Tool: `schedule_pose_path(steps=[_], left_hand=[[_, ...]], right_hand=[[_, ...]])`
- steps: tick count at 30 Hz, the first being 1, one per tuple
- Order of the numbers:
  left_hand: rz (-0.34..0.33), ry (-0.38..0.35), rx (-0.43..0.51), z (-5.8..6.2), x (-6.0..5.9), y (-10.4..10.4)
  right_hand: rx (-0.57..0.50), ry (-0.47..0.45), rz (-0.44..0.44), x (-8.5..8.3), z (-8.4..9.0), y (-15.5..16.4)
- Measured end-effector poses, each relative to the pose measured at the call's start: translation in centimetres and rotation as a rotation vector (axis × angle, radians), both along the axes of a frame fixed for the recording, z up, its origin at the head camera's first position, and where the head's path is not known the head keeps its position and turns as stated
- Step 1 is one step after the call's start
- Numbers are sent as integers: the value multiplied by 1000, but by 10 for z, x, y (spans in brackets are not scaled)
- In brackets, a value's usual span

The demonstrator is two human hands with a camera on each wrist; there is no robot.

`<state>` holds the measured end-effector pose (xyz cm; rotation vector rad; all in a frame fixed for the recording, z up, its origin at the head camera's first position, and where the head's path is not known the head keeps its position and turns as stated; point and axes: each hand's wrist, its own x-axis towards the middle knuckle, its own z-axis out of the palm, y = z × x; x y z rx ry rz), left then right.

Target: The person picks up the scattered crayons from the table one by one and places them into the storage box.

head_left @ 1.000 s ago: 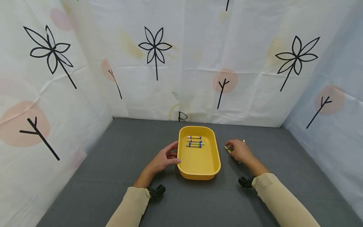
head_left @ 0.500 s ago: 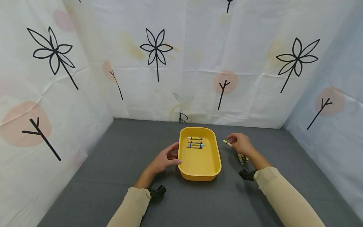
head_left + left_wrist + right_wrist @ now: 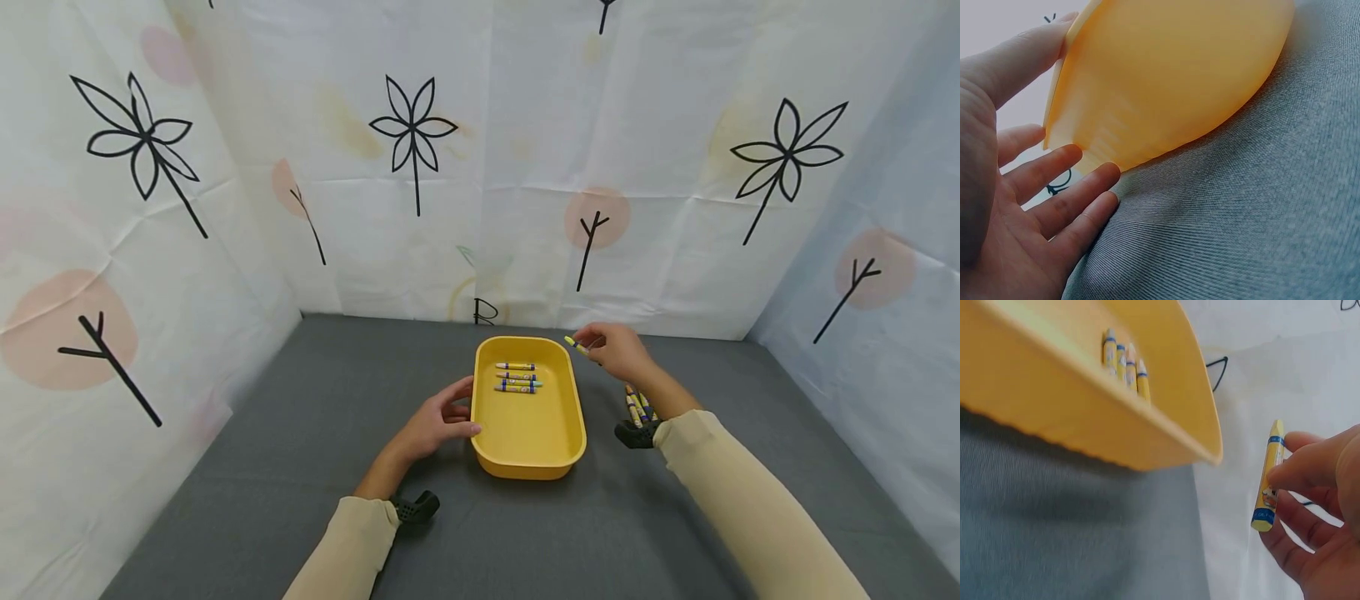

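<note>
A yellow crayon [image 3: 1270, 472] is pinched between the thumb and fingers of my right hand [image 3: 618, 350]. In the head view that hand is raised just beyond the right rim of a yellow plastic tray [image 3: 528, 437], and the crayon's tip points toward the rim. Several crayons [image 3: 515, 389] lie side by side in the tray's far half. My left hand [image 3: 438, 425] rests against the tray's left side. In the left wrist view its thumb lies on the rim, while the nearly straight fingers [image 3: 1075, 234] touch or sit close to the outer wall.
More crayons [image 3: 635, 408] lie in a small group on the grey cloth [image 3: 360, 383], partly hidden by the right forearm and its black wrist device [image 3: 636, 434]. White printed fabric [image 3: 495, 167] hangs behind the table and along both sides.
My right hand has picked up the crayon from the group and carried it up and left, toward the tray's far right corner. The left hand and the tray have stayed in place.
</note>
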<state>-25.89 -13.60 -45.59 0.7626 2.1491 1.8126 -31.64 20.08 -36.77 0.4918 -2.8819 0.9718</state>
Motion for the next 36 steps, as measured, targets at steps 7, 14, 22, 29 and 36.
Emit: schedule_pose_path(steps=[7,14,22,29,36], left_hand=[[-8,-6,-14,20,11,2],[-1,-22,-26,11,4,1],[28,-12,-15,-11,-6,-1],[25,-3,2,-11,-6,-1],[-9,-14,18,3,1,0]], right_hand=[[-3,-25,22,-8,0,-25],[72,-15,106,-16,-3,-47],[150,-52,197,-21,-15,-74],[172,-64,232,-22,-25,-90],[199,-123,274,-21,-34,-97]])
